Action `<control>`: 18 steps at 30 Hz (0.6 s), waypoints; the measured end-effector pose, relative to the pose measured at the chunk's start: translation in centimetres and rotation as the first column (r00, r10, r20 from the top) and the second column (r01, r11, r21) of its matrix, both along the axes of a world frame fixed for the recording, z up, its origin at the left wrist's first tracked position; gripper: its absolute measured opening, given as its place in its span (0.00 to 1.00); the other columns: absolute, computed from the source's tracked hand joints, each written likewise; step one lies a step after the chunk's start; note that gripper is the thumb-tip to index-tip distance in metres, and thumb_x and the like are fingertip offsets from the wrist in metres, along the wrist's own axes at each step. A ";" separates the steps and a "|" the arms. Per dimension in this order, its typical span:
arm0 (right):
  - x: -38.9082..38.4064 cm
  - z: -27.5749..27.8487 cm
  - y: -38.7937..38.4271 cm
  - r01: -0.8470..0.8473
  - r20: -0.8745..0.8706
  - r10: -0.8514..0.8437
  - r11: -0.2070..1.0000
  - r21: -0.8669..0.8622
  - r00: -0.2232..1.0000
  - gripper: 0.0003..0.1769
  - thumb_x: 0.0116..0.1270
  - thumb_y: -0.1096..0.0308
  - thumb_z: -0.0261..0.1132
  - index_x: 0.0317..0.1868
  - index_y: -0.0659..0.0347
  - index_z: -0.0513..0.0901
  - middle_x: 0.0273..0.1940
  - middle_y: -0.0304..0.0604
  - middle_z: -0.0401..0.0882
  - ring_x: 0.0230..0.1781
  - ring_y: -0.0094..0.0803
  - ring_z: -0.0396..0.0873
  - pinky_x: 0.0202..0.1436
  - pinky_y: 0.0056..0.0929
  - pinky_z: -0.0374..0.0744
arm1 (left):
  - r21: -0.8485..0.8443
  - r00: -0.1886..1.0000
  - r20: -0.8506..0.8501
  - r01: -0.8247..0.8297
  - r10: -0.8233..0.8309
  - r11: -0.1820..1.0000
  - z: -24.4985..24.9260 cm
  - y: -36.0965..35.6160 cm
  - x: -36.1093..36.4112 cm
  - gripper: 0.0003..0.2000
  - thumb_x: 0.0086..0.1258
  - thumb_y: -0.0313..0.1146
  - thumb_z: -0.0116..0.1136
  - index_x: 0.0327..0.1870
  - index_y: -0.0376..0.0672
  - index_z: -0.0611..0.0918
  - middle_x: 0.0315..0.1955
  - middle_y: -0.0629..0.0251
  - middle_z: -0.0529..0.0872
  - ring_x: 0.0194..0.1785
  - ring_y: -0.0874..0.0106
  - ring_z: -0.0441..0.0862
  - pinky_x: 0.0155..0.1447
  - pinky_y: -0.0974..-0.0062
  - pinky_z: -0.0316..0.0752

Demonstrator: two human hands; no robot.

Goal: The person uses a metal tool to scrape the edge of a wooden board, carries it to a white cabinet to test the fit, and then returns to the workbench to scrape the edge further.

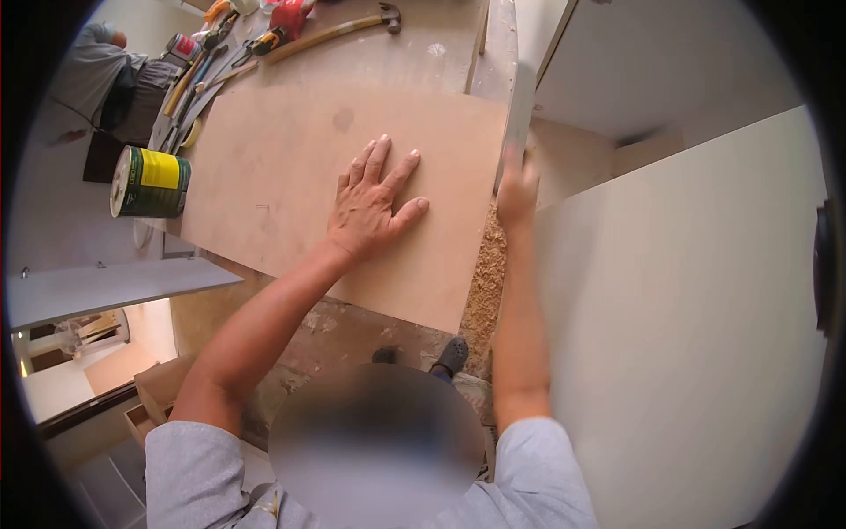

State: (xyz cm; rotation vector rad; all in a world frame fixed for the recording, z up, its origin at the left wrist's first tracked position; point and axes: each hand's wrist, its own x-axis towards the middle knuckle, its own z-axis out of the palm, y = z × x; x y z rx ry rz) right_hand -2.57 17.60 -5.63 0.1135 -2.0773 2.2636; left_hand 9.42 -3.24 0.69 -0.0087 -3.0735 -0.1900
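A flat light-brown wooden board (282,167) lies on the work surface. My left hand (366,198) presses flat on top of it, fingers spread, holding nothing. At the board's right edge, my right hand (517,189) is closed and smeared by motion. A long, flat grey strip (520,101) runs up from its fingers along that edge. Whether the hand grips this strip or another tool, I cannot make out. Wood shavings (487,286) are heaped just below the right hand, beside the board.
A dark can with a yellow label (159,182) stands by the board's left edge. A claw hammer (339,37) and several other tools lie at the back. A large pale panel (679,326) takes up the right side. Another person (110,79) is at the far left.
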 end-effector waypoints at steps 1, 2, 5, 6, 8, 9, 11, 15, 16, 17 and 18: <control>-3.6 -0.1 -0.4 0.036 -0.052 -0.033 0.998 0.044 0.998 0.25 0.83 0.53 0.55 0.36 0.69 0.78 0.27 0.38 0.76 0.29 0.29 0.71 0.37 0.36 0.73 | 0.014 1.000 -0.005 -0.004 0.004 1.000 0.1 0.1 -0.1 0.36 0.73 0.65 0.52 0.81 0.63 0.68 0.82 0.51 0.57 0.85 0.55 0.52 0.82 0.54 0.50; -5.6 0.0 -0.8 0.073 -0.108 -0.063 0.994 0.086 0.992 0.26 0.83 0.53 0.55 0.35 0.70 0.78 0.26 0.38 0.75 0.28 0.30 0.71 0.36 0.36 0.73 | 0.014 1.000 -0.002 -0.005 0.005 1.000 0.2 0.2 -0.2 0.36 0.73 0.65 0.52 0.81 0.63 0.68 0.82 0.51 0.57 0.85 0.55 0.52 0.82 0.54 0.50; -5.2 1.0 -0.9 0.017 -0.037 -0.017 1.000 -0.002 0.999 0.26 0.83 0.53 0.55 0.36 0.70 0.78 0.27 0.40 0.75 0.29 0.31 0.70 0.37 0.37 0.73 | 0.028 1.000 0.006 -0.004 0.004 1.000 -0.2 0.1 0.0 0.36 0.74 0.65 0.52 0.80 0.63 0.69 0.82 0.51 0.57 0.85 0.54 0.52 0.83 0.54 0.49; -3.9 0.1 -0.6 -0.005 -0.013 0.005 1.000 0.027 1.000 0.25 0.83 0.53 0.55 0.39 0.71 0.79 0.29 0.43 0.77 0.31 0.33 0.73 0.40 0.37 0.74 | 0.022 1.000 -0.007 -0.002 0.002 1.000 -0.3 0.1 0.0 0.36 0.74 0.65 0.52 0.80 0.63 0.69 0.82 0.51 0.57 0.85 0.54 0.52 0.83 0.54 0.50; 1.8 -0.3 0.3 0.010 -0.001 -0.010 0.998 0.057 1.000 0.25 0.83 0.52 0.55 0.46 0.71 0.80 0.36 0.48 0.82 0.38 0.37 0.78 0.47 0.38 0.76 | 0.011 1.000 -0.028 0.011 -0.011 1.000 0.1 0.0 0.0 0.36 0.73 0.65 0.52 0.80 0.63 0.69 0.82 0.51 0.57 0.84 0.54 0.52 0.82 0.54 0.50; 5.3 0.7 0.4 0.042 -0.024 -0.040 0.997 0.061 0.999 0.25 0.83 0.52 0.55 0.50 0.72 0.80 0.41 0.51 0.83 0.43 0.39 0.80 0.51 0.38 0.77 | 0.008 0.999 -0.031 0.013 -0.013 1.000 -0.1 0.0 -0.2 0.36 0.73 0.65 0.52 0.80 0.63 0.69 0.82 0.51 0.57 0.84 0.54 0.52 0.83 0.54 0.50; 11.2 2.7 1.9 -0.033 0.141 0.011 0.987 0.157 0.990 0.26 0.84 0.53 0.55 0.56 0.73 0.79 0.49 0.55 0.84 0.49 0.44 0.82 0.57 0.39 0.78 | 0.010 0.999 -0.041 0.016 -0.015 1.000 -0.2 0.0 0.1 0.36 0.73 0.65 0.52 0.80 0.63 0.69 0.82 0.51 0.57 0.84 0.54 0.52 0.83 0.54 0.50; 16.6 2.6 2.0 0.005 0.087 -0.008 0.999 0.037 0.996 0.26 0.84 0.53 0.56 0.56 0.74 0.79 0.49 0.56 0.84 0.49 0.45 0.81 0.56 0.40 0.78 | 0.035 1.000 -0.007 0.000 0.000 0.999 0.1 0.0 -0.1 0.36 0.73 0.64 0.53 0.80 0.63 0.69 0.82 0.52 0.56 0.85 0.54 0.52 0.83 0.54 0.50; 15.6 2.1 2.0 0.009 0.092 -0.012 0.999 0.036 0.996 0.26 0.84 0.53 0.56 0.56 0.74 0.79 0.49 0.56 0.84 0.49 0.45 0.81 0.56 0.40 0.78 | 0.051 1.000 -0.016 0.004 -0.003 0.999 0.1 0.0 -0.2 0.36 0.73 0.64 0.53 0.80 0.63 0.69 0.82 0.52 0.56 0.85 0.54 0.52 0.82 0.55 0.50; 13.3 1.5 2.1 -0.018 0.179 0.006 0.997 0.069 0.984 0.25 0.83 0.54 0.56 0.55 0.74 0.79 0.49 0.57 0.84 0.49 0.44 0.81 0.56 0.40 0.78 | 0.050 1.000 -0.009 0.010 -0.010 0.999 0.1 0.1 -0.1 0.36 0.73 0.64 0.53 0.80 0.63 0.69 0.82 0.52 0.56 0.85 0.54 0.52 0.82 0.55 0.50; 10.6 0.7 1.9 -0.048 0.263 0.022 0.994 0.095 0.965 0.25 0.83 0.54 0.56 0.55 0.74 0.79 0.48 0.57 0.85 0.49 0.44 0.82 0.56 0.39 0.78 | 0.038 1.000 -0.011 0.010 -0.010 0.999 0.1 0.1 -0.1 0.36 0.73 0.64 0.53 0.80 0.62 0.69 0.82 0.52 0.56 0.85 0.55 0.52 0.82 0.55 0.50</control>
